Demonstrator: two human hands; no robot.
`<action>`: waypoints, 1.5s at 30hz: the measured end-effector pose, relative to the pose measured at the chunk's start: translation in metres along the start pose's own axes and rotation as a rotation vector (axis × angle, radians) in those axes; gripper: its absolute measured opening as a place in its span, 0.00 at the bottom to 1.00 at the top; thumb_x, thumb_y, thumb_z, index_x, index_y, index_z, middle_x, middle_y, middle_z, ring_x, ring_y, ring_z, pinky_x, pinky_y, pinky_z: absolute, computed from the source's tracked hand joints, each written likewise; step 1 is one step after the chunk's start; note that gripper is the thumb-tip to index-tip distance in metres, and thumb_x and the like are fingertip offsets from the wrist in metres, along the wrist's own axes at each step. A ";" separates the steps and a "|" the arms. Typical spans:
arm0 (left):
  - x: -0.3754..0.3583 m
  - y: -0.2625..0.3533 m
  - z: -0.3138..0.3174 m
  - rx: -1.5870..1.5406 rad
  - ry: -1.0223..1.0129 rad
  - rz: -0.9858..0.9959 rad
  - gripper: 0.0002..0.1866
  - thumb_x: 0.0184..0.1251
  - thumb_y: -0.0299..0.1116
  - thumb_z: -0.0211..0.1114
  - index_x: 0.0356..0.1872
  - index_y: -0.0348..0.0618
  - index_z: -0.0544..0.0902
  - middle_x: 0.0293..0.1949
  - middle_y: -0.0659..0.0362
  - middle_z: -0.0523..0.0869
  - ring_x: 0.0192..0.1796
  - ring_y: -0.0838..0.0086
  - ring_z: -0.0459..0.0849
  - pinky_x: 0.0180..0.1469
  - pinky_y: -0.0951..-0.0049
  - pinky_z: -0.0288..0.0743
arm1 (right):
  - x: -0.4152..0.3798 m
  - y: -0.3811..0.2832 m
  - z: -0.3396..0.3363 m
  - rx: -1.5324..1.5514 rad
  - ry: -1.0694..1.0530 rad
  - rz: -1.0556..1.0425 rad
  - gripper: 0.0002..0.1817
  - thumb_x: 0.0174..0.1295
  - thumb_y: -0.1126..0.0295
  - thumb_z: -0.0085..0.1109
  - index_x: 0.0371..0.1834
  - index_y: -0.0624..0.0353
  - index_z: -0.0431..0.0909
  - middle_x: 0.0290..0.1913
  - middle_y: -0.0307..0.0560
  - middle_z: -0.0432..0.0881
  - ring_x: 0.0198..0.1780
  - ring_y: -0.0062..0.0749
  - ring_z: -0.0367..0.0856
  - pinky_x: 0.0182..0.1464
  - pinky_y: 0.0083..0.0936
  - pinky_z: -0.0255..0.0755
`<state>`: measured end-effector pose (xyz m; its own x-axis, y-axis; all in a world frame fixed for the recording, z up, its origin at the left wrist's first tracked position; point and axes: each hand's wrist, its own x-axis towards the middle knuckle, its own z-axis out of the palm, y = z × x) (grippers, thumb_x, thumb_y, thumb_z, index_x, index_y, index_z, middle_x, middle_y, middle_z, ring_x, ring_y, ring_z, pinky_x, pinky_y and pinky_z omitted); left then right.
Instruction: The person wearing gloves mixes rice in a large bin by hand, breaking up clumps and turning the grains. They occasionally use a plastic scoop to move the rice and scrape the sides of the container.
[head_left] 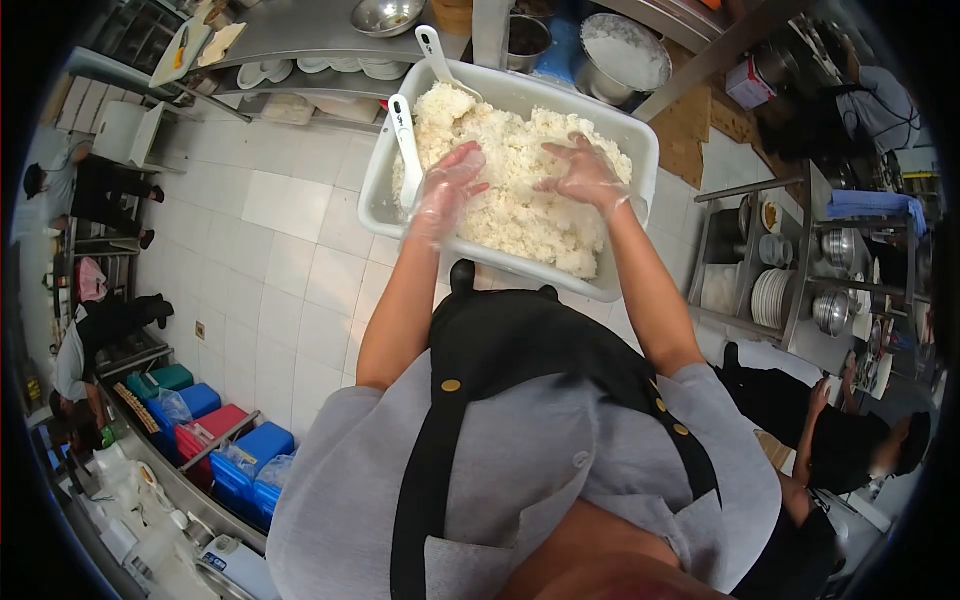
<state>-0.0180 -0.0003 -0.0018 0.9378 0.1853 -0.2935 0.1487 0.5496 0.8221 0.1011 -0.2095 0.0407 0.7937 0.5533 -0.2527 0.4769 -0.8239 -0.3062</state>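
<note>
A large white tub (377, 190) full of white rice (515, 175) stands before me. Two white slotted spoons lean at its left side: one handle (432, 52) sticks out over the back left corner, the other (404, 125) lies near the left wall. My left hand (452, 185), in a clear plastic glove, is over the left part of the rice beside the nearer spoon, its fingers apart and pointing right. My right hand (588, 178), gloved likewise, is spread over the right part of the rice. Neither hand holds anything that I can see.
Behind the tub are a steel bowl of white contents (625, 55) and a dark pot (527, 42). A steel counter (300, 35) is at the back left, a plate rack (750, 255) at the right. Co-workers stand at both sides; coloured bins (210, 430) are at the lower left.
</note>
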 end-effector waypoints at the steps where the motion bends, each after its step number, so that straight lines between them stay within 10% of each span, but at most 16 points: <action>1: 0.003 0.001 0.001 -0.053 0.026 0.034 0.35 0.62 0.36 0.66 0.67 0.33 0.62 0.66 0.52 0.66 0.67 0.59 0.69 0.55 0.48 0.75 | 0.012 -0.002 -0.001 0.020 0.019 -0.022 0.47 0.37 0.45 0.74 0.66 0.46 0.71 0.69 0.60 0.65 0.69 0.51 0.63 0.70 0.36 0.59; 6: 0.009 0.021 -0.005 -0.192 -0.015 0.234 0.28 0.64 0.32 0.62 0.64 0.33 0.67 0.62 0.48 0.71 0.66 0.52 0.69 0.57 0.42 0.73 | 0.097 -0.034 0.073 0.107 -0.034 -0.217 0.44 0.47 0.43 0.66 0.69 0.47 0.66 0.68 0.61 0.65 0.70 0.50 0.61 0.69 0.39 0.59; 14: 0.014 0.062 -0.055 -0.347 -0.466 0.255 0.56 0.52 0.73 0.57 0.67 0.28 0.62 0.67 0.44 0.64 0.68 0.50 0.65 0.53 0.50 0.79 | 0.027 -0.053 0.118 -0.109 0.053 -0.279 0.27 0.56 0.62 0.56 0.61 0.51 0.71 0.65 0.63 0.65 0.62 0.55 0.71 0.64 0.44 0.64; 20: 0.005 0.084 -0.021 -0.370 -0.704 0.262 0.50 0.57 0.68 0.59 0.67 0.31 0.63 0.69 0.47 0.61 0.70 0.53 0.63 0.52 0.50 0.82 | -0.020 -0.015 0.092 0.027 0.000 -0.257 0.23 0.56 0.62 0.57 0.56 0.52 0.74 0.52 0.60 0.77 0.53 0.52 0.78 0.55 0.42 0.72; 26: 0.018 0.036 -0.011 0.395 -0.307 0.034 0.31 0.59 0.33 0.66 0.64 0.37 0.69 0.68 0.52 0.66 0.62 0.57 0.74 0.47 0.62 0.85 | 0.000 0.002 0.062 0.284 0.093 -0.166 0.18 0.45 0.62 0.69 0.41 0.54 0.83 0.42 0.57 0.83 0.45 0.49 0.81 0.50 0.37 0.74; 30: 0.045 -0.067 0.005 1.238 -0.156 0.304 0.32 0.52 0.39 0.70 0.59 0.35 0.74 0.58 0.47 0.76 0.62 0.56 0.73 0.62 0.62 0.71 | 0.030 0.015 0.041 0.264 -0.058 -0.253 0.26 0.40 0.63 0.72 0.48 0.55 0.82 0.51 0.56 0.80 0.56 0.47 0.77 0.60 0.34 0.69; 33: 0.052 -0.080 0.038 1.675 -0.285 0.042 0.31 0.49 0.40 0.70 0.55 0.35 0.77 0.58 0.43 0.75 0.65 0.53 0.70 0.68 0.63 0.61 | 0.057 0.020 0.022 0.012 0.044 -0.288 0.30 0.46 0.53 0.68 0.53 0.56 0.80 0.58 0.58 0.76 0.63 0.47 0.73 0.65 0.35 0.65; 39: 0.074 -0.105 0.008 1.411 -0.101 0.053 0.23 0.48 0.34 0.71 0.49 0.41 0.82 0.48 0.45 0.83 0.53 0.57 0.80 0.59 0.65 0.73 | 0.103 -0.002 0.034 -0.360 -0.486 -0.039 0.40 0.54 0.38 0.49 0.65 0.53 0.70 0.70 0.59 0.63 0.71 0.47 0.62 0.69 0.37 0.58; 45: 0.034 -0.047 0.010 1.168 0.008 0.014 0.27 0.51 0.44 0.75 0.50 0.39 0.82 0.48 0.47 0.84 0.50 0.58 0.83 0.56 0.67 0.75 | -0.009 0.031 0.065 -0.006 -0.121 -0.002 0.36 0.48 0.51 0.65 0.62 0.53 0.74 0.65 0.54 0.71 0.67 0.46 0.66 0.68 0.35 0.61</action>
<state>0.0103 -0.0282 -0.0456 0.9403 0.1929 -0.2803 0.3402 -0.5357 0.7728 0.0844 -0.2324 -0.0263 0.7412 0.5657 -0.3613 0.4811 -0.8231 -0.3016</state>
